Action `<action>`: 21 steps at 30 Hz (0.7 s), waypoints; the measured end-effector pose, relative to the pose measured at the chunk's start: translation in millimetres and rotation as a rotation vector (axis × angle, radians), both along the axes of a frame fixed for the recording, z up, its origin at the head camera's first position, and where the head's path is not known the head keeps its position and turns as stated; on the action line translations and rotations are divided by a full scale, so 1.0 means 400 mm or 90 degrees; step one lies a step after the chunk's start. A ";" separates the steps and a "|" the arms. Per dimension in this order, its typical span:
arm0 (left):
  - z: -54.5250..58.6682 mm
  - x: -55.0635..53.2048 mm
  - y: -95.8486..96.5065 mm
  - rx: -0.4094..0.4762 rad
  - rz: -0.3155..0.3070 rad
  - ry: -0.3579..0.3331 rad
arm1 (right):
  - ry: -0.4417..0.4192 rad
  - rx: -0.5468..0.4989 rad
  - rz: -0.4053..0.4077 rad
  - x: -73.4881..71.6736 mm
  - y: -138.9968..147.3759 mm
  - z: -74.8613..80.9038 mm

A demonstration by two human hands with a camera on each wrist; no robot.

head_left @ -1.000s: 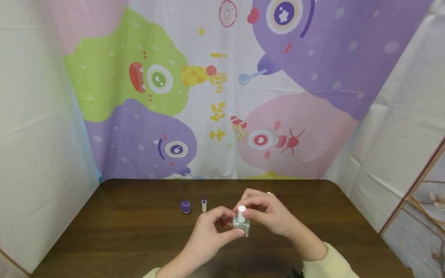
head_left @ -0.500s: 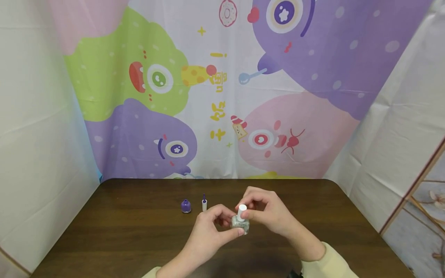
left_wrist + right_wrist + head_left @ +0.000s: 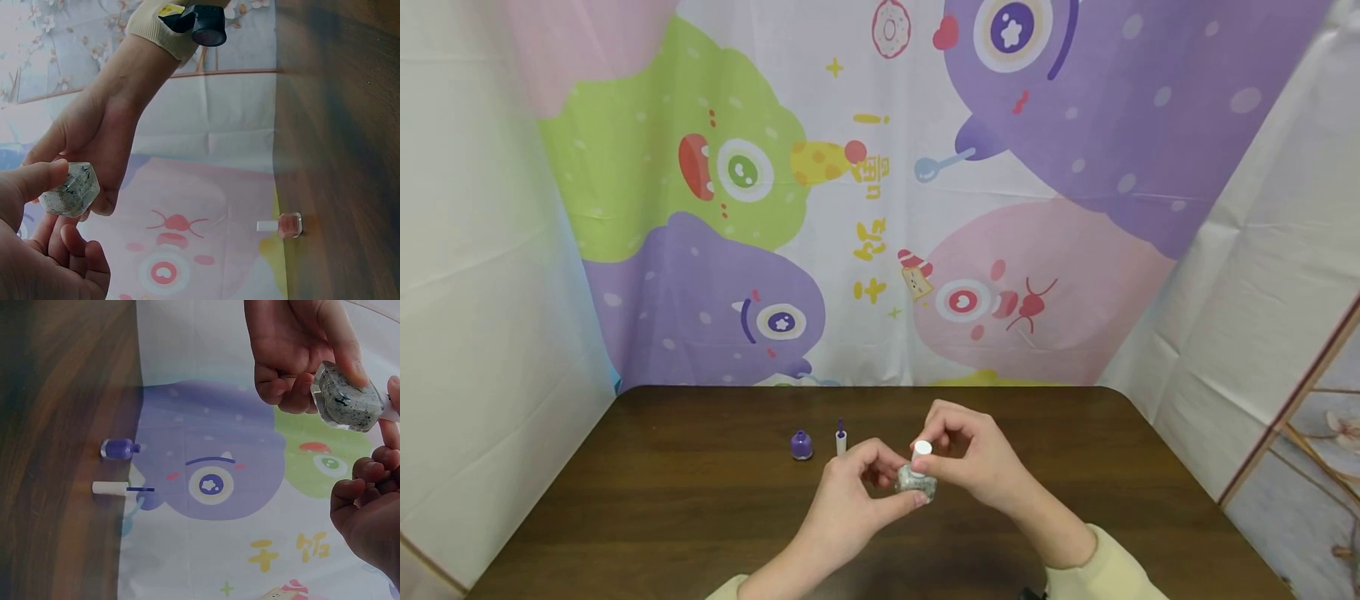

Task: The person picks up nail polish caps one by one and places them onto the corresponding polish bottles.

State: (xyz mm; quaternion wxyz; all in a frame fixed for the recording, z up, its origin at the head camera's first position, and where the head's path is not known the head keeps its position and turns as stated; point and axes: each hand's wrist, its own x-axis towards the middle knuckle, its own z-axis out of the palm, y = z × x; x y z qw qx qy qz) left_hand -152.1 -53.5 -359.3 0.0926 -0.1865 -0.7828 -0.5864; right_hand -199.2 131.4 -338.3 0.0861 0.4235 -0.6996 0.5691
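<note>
Over the table, my left hand (image 3: 852, 497) grips a small clear nail polish bottle (image 3: 915, 482) with dark flecks inside, its thumb pressing one face. My right hand (image 3: 979, 458) pinches the bottle's white cap (image 3: 922, 451) between thumb and fingers. In the right wrist view the speckled bottle (image 3: 349, 399) lies tilted, its cap end among the right fingers. Beyond the left hand stands a purple nail polish bottle (image 3: 801, 446) without its cap. Beside it, a white cap (image 3: 841, 443) stands upended with its purple brush pointing up.
A pinkish nail polish bottle (image 3: 289, 225) with a white cap stands on the dark wooden table (image 3: 700, 500); in the head view the right hand hides it. A cartoon-printed curtain (image 3: 880, 350) hangs along the table's far edge, and pale sheets (image 3: 1232, 250) flank the sides.
The speckled bottle has tipped slightly, its cap top now facing the head camera more. The right hand has shifted a little with the cap; the purple bottle and upended brush cap stay put.
</note>
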 end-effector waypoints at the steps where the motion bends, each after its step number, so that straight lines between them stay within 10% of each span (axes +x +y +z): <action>1: 0.000 0.000 0.000 -0.001 0.001 0.000 | -0.001 0.001 -0.003 0.001 -0.001 0.001; 21: -0.005 -0.005 -0.005 -0.002 -0.015 0.012 | -0.025 0.047 0.116 -0.012 0.036 0.007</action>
